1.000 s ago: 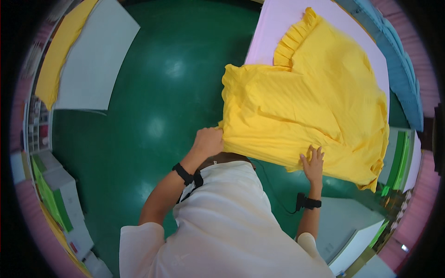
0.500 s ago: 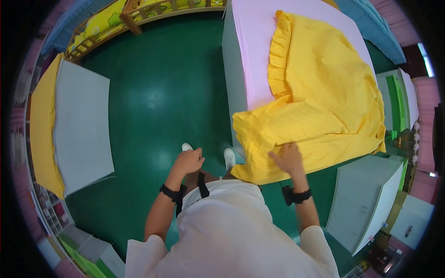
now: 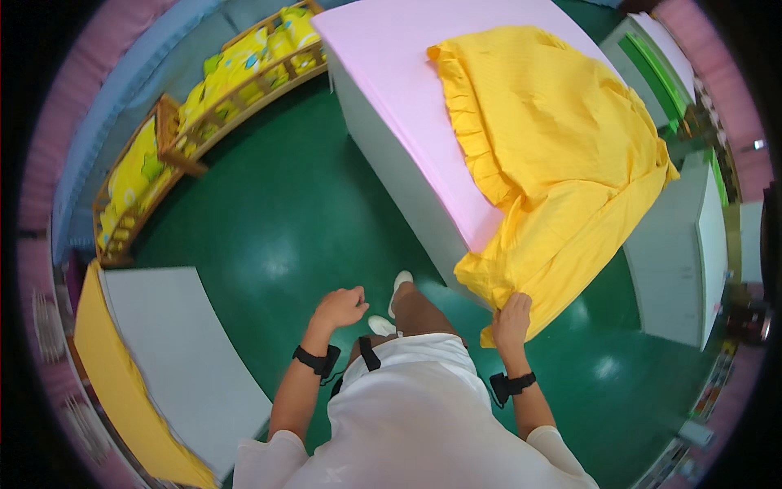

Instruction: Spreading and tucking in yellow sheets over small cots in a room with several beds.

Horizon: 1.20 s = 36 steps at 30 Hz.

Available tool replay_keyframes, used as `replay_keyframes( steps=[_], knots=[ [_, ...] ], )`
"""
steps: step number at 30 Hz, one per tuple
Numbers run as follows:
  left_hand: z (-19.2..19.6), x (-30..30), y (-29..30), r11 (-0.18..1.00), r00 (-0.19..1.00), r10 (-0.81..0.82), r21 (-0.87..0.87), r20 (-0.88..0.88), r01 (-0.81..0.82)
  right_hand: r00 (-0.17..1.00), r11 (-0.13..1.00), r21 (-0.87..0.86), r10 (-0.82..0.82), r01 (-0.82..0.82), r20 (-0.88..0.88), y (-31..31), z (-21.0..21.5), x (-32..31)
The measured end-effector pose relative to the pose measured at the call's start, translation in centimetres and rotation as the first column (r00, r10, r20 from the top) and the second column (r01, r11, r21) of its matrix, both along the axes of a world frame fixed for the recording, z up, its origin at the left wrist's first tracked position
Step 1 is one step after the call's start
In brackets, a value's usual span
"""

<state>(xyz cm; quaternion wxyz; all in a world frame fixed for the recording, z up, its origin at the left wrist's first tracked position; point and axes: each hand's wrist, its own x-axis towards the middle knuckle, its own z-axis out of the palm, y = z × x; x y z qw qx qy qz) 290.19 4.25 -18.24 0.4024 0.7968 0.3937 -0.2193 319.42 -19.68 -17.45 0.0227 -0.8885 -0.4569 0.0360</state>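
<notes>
A large yellow ruffled cloth (image 3: 562, 122) lies rumpled over a table (image 3: 383, 73) with a pink top and pale grey sides. Its gathered frill runs along the left side, and its near end hangs over the table's front corner. At that hanging end, my right hand (image 3: 512, 319) has its fingers closed on the cloth's edge; the fingertips are partly hidden. My left hand (image 3: 340, 308) is held in front of my body over the floor, fingers curled in, with nothing visible in it and apart from the cloth.
To the left stands a grey-sided unit (image 3: 183, 342) with yellow cloth along its edge. Wooden railed cots (image 3: 244, 102) with bright patterned bedding line the far left. A pale cabinet (image 3: 676, 253) stands to the right. Green floor (image 3: 269, 204) runs between them.
My view and body have turned left, swinging the table around. My right hand has gone from lying on the cloth to gripping its near edge. The left hand remains off the cloth.
</notes>
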Motion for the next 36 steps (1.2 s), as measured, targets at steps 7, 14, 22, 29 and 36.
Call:
replay_keyframes(
  steps=[7, 14, 22, 29, 36],
  knots=[
    [-0.4, 8.6, 13.8, 0.99, 0.97, -0.118, -0.054, 0.213, 0.132, 0.951, 0.929, 0.208, -0.287, 0.306, -0.114, 0.8, -0.9, 0.1],
    [1.0, 18.1, 28.5, 0.847, 0.825, 0.327, -0.53, 0.461, -0.039, 0.806, 0.788, 0.172, -0.572, 0.591, -0.15, 3.2, -1.3, -0.9],
    [5.1, 33.7, 43.6, 0.61, 0.633, 0.686, -0.758, 0.359, -0.232, 0.594, 0.593, 0.091, -0.804, 0.8, 0.017, 7.9, -1.0, -1.9],
    [-1.9, 46.2, 50.5, 0.123, 0.774, 0.63, -0.992, 0.061, -0.022, 0.251, 0.198, 0.301, -0.957, 0.933, -0.148, 17.6, -2.6, -4.6],
    [-2.1, 53.9, 50.4, 0.211, 0.951, 0.309, -0.974, -0.012, -0.08, 0.141, 0.024, 0.266, -0.891, 0.964, -0.432, 32.1, -0.4, -7.4]
  ],
)
